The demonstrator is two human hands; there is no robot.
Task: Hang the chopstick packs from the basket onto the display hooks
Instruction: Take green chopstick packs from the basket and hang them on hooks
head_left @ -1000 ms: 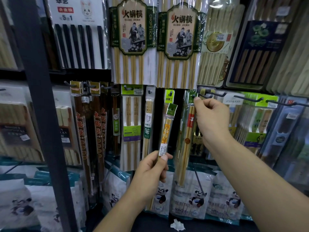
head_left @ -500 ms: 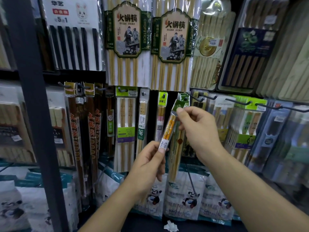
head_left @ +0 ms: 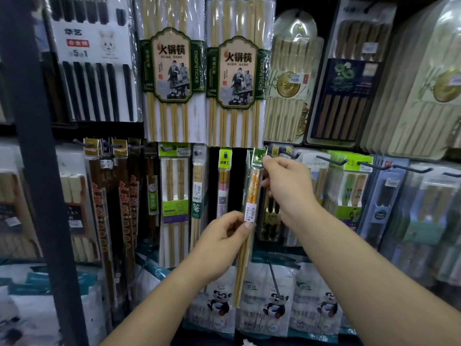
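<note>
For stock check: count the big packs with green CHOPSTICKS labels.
2. The left green-label pack hangs top centre; the right green-label pack hangs beside it. More may hide behind them.

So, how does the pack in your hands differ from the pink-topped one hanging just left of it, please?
The held pack has orange tops and a dark green header; the pink-topped pack has a lime header. The held pack leans, pinched by the left hand and right hand; the pink-topped pack hangs straight on its hook. Both are narrow clear sleeves.
</note>
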